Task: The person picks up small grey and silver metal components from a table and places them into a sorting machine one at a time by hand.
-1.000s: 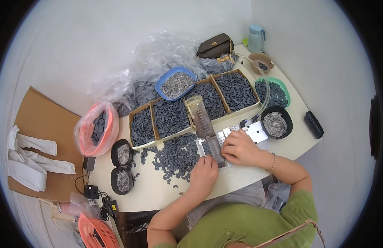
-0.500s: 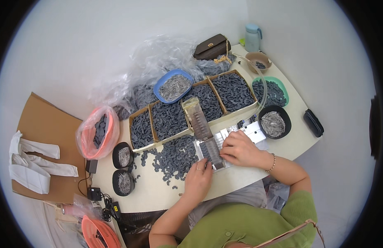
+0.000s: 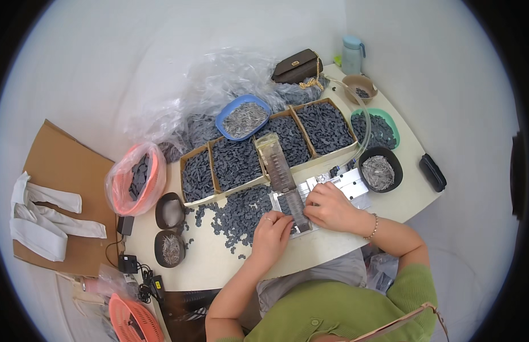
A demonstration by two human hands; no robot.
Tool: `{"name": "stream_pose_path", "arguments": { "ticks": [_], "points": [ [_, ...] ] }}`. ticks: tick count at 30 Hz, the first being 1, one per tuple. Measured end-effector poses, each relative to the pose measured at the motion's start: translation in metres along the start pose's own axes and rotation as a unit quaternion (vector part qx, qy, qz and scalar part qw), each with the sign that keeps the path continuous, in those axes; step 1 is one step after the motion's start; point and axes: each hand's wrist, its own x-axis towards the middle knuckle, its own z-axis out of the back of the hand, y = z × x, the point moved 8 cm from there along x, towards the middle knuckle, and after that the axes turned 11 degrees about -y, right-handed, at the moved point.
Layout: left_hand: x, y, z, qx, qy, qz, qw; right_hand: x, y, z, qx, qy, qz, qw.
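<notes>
A metal jig (image 3: 347,183) lies at the front of the table, with a long see-through channel (image 3: 282,171) full of dark small parts running across its left side. My left hand (image 3: 270,238) rests at the near left edge of the jig, thumb and fingers pinched together over it. My right hand (image 3: 333,210) is bent over the jig just right of the channel, its fingertips close together against the channel's side. Whatever either hand pinches is hidden or too small to make out. A loose pile of dark small parts (image 3: 238,216) spreads left of the jig.
Behind the jig stands a divided cardboard tray (image 3: 216,195) of dark parts. A blue bowl (image 3: 220,126) of metal pins sits on it. Black bowls (image 3: 399,171) (image 3: 157,251) hold more pins. A clear hose (image 3: 367,122) curves down to the jig. Cables (image 3: 144,279) lie at left.
My left hand has shifted slightly up and left at the jig's edge. The right hand stays almost in place. The whole view has moved a little.
</notes>
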Motion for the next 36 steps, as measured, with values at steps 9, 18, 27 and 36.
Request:
{"name": "stream_pose_path", "arguments": {
  "ticks": [9,18,27,36],
  "points": [
    [0.009,0.012,-0.011,-0.031,0.074,0.045,0.996,-0.001,-0.002,-0.002,0.035,-0.037,-0.022,0.998],
    [0.013,0.005,-0.015,0.041,0.124,-0.032,0.991,0.002,-0.007,0.004,0.045,-0.055,-0.053,0.996],
    [0.011,-0.007,-0.022,0.156,0.169,-0.107,0.967,0.0,-0.007,0.005,0.042,-0.045,-0.064,0.996],
    [0.01,0.0,-0.006,0.053,0.049,-0.062,0.995,-0.001,-0.003,0.001,0.012,-0.032,-0.031,0.999]
  ]
}}
